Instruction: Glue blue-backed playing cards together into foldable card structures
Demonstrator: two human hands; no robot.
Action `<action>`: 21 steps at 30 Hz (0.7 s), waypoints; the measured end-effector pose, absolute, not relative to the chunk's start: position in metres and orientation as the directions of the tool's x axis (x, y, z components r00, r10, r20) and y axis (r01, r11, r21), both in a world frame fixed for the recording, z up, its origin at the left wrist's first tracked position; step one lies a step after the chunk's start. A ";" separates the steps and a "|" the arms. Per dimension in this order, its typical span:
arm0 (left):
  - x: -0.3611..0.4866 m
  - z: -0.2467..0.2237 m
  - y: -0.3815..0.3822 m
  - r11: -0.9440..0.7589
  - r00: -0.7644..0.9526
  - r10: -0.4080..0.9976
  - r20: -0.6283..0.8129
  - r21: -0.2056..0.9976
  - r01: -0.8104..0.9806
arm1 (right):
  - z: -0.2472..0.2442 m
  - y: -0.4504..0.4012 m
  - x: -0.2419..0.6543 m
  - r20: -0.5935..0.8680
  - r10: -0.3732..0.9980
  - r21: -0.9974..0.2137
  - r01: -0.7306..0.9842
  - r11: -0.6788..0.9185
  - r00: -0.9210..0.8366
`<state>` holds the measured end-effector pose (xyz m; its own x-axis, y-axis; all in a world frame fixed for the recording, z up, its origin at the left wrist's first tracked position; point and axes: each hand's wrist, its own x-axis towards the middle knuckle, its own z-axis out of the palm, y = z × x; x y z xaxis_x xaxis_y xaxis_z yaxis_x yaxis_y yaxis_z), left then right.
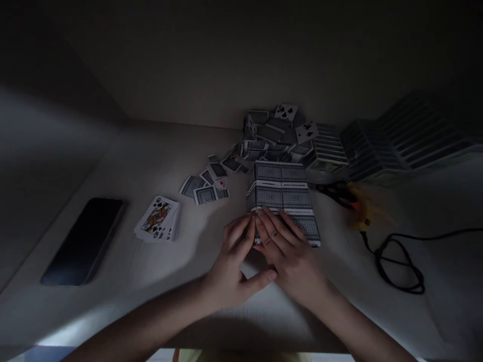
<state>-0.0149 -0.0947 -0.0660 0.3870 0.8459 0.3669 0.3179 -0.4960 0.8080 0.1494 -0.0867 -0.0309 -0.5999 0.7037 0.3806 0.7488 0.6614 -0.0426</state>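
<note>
A box-shaped block covered with blue-and-white patterned playing cards point(285, 196) lies in front of me. My right hand point(289, 244) rests flat on its near part, fingers stretched over the top. At the near left corner, the fingertips of my left hand point(237, 256) press against the block's side. The left thumb stretches away from its fingers towards my right hand. Both hands are open, touching the block without closing round it. The contact at the corner is partly hidden by the fingers.
Loose cards point(207, 183) lie left of the block, and a heap of cards point(273, 128) is behind it. Face-up cards point(158, 218) and a phone point(83, 241) are at left. To the right are black-handled scissors point(335, 193), a coiled cable point(400, 271) and ridged clear cases point(377, 146).
</note>
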 end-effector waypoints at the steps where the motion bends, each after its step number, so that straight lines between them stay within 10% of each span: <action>1: -0.016 -0.067 -0.093 -0.495 0.382 0.848 0.368 0.806 0.323 | -0.031 -0.086 0.148 0.383 0.710 -0.042 0.756 0.653 -0.592; 21: -0.031 -0.062 -0.080 -0.521 0.382 0.846 0.372 0.728 0.446 | -0.035 -0.085 0.162 0.642 0.654 -0.206 0.731 0.650 -0.401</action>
<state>-0.0306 -0.0800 -0.0619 0.3821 0.8461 0.3716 0.4456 -0.5209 0.7281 0.1622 -0.0853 -0.0355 -0.4006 0.6539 0.6418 0.7314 0.6501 -0.2059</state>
